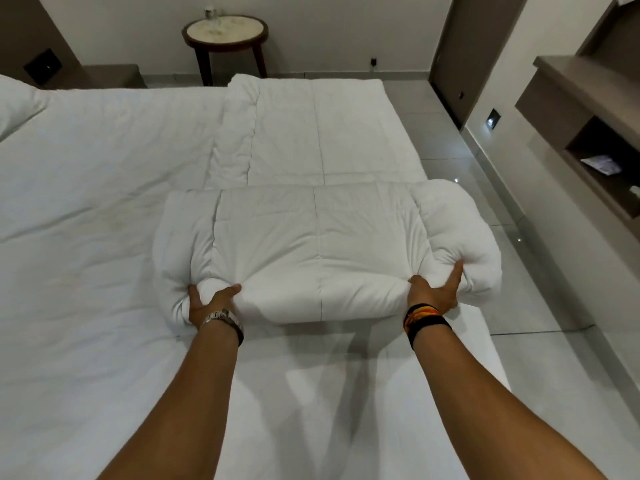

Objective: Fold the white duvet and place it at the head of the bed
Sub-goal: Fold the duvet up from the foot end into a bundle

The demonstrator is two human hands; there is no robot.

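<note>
The white quilted duvet [311, 216] lies along the right part of the bed [86, 220], its near part doubled over into a thick puffy fold. My left hand [207, 301] grips the fold's near-left corner, thumb on top. My right hand [437, 289] clutches the near-right side, fingers spread into the padding. The gripped near edge is raised slightly above the sheet and casts a shadow. The far part of the duvet stretches flat towards the far edge of the bed.
A white pillow [15, 105] sits at far left. A round side table [225, 32] stands beyond the bed by the wall. Glossy tiled floor [519, 271] runs along the right, with a wall shelf unit [595, 133] and a dark door [464, 46].
</note>
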